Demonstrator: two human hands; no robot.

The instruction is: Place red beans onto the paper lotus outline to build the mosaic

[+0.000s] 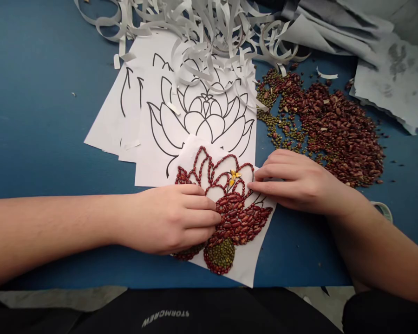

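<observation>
A white sheet with a lotus made of beans [245, 222] lies near the table's front edge, turned at an angle. Red beans follow its outlines and fill its lower petals; mung beans [221, 254] fill a rounded part at the bottom. Small yellow pieces [233, 176] form a star near its middle. My left hand [181, 218] rests over the lotus's left side, fingers laid on the beans and hiding part of them. At the right outline, my right hand [292, 183] has its index fingertip against the bean row, its fingers bent together; whatever they pinch is hidden.
Printed lotus sheets [195, 116] lie stacked beyond the bean picture. Curled white paper strips [212, 28] cover their far edge. A pile of red beans [344, 134] mixed with green ones spreads at right, near crumpled grey paper [390, 88]. A tape roll [383, 211] shows behind my right forearm.
</observation>
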